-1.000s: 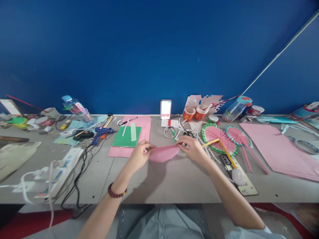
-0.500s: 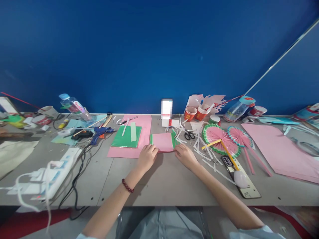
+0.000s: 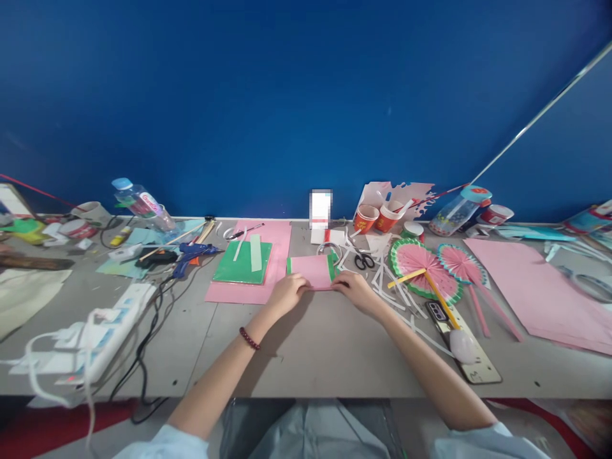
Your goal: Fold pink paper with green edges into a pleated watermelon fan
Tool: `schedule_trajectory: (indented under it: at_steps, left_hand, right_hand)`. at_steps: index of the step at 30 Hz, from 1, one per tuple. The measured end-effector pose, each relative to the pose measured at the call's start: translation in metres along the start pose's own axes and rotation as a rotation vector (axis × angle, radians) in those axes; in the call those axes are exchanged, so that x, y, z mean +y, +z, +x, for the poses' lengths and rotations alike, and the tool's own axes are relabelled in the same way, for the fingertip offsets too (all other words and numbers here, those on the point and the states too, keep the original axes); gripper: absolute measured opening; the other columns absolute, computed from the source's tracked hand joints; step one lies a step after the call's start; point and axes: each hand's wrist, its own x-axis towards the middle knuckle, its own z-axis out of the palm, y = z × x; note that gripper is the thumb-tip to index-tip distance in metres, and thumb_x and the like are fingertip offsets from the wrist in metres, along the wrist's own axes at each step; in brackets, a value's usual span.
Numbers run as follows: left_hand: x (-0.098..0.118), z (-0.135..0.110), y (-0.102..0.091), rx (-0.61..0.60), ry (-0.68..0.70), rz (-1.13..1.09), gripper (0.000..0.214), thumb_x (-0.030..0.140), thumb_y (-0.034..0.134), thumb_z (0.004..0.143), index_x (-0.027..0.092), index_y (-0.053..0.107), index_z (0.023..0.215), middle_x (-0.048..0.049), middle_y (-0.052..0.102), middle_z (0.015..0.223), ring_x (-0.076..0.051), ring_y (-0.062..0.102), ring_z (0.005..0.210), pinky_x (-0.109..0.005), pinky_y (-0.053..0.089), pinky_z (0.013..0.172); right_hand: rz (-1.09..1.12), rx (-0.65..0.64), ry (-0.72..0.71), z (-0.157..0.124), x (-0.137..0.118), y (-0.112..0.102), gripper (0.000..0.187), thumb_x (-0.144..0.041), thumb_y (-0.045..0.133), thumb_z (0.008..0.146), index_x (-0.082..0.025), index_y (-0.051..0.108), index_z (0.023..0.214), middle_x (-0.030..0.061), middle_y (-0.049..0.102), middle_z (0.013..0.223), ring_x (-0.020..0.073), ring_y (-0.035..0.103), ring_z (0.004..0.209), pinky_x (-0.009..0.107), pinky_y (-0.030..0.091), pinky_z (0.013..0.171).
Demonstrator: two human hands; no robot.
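A small pink paper with green side strips lies flat on the grey table at the middle. My left hand pinches its near left corner, fingers curled together. My right hand pinches its near right corner the same way. A beaded bracelet circles my left wrist. Both forearms reach in from the table's near edge.
Green card on a pink sheet lies to the left, with a glue gun, cables and a power strip further left. Scissors, white paper strips, watermelon paper fans, a ruler, paper cups and a large pink sheet are right.
A second ago both hands held the pink paper bowed above the table. It now lies flat further back, and my hands grip its near corners.
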Motion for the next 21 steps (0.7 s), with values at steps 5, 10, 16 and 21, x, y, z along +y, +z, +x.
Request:
schedule_trajectory:
  at_steps: [5, 10, 16, 21]
  left_hand:
    - [-0.006, 0.014, -0.009, -0.122, -0.056, -0.191, 0.016, 0.019, 0.055, 0.082, 0.02, 0.07, 0.088, -0.0034, 0.07, 0.096, -0.017, 0.063, 0.09, -0.027, 0.046, 0.082]
    - [-0.01, 0.017, -0.009, -0.123, -0.115, -0.297, 0.015, 0.022, 0.06, 0.078, 0.017, 0.071, 0.087, -0.0059, 0.071, 0.095, -0.018, 0.064, 0.086, -0.026, 0.048, 0.077]
    - [-0.018, 0.017, -0.005, -0.126, -0.158, -0.385, 0.017, 0.03, 0.063, 0.076, 0.017, 0.071, 0.083, -0.0058, 0.07, 0.092, -0.017, 0.064, 0.08, -0.025, 0.049, 0.071]
    - [-0.018, 0.017, -0.005, -0.131, -0.139, -0.372, 0.017, 0.029, 0.061, 0.077, 0.016, 0.071, 0.082, -0.0062, 0.07, 0.09, -0.017, 0.064, 0.079, -0.025, 0.049, 0.071]
  right_hand:
    - [0.042, -0.095, 0.139, 0.013, 0.003, -0.007, 0.015, -0.02, 0.056, 0.077, -0.016, 0.071, 0.073, 0.003, 0.068, 0.073, 0.015, 0.059, 0.069, 0.024, 0.041, 0.066]
    - [0.16, -0.088, 0.274, 0.019, 0.008, -0.009, 0.013, -0.026, 0.062, 0.069, -0.016, 0.07, 0.073, 0.0006, 0.065, 0.064, 0.013, 0.055, 0.059, 0.022, 0.039, 0.056]
    - [0.153, -0.096, 0.272, 0.019, 0.007, -0.011, 0.013, -0.027, 0.061, 0.067, -0.017, 0.069, 0.068, -0.0009, 0.062, 0.06, 0.0121, 0.053, 0.058, 0.022, 0.038, 0.057]
    - [0.163, -0.068, 0.264, 0.016, 0.006, -0.009, 0.016, -0.03, 0.06, 0.069, -0.017, 0.069, 0.068, -0.0009, 0.06, 0.059, 0.0114, 0.05, 0.055, 0.022, 0.037, 0.055]
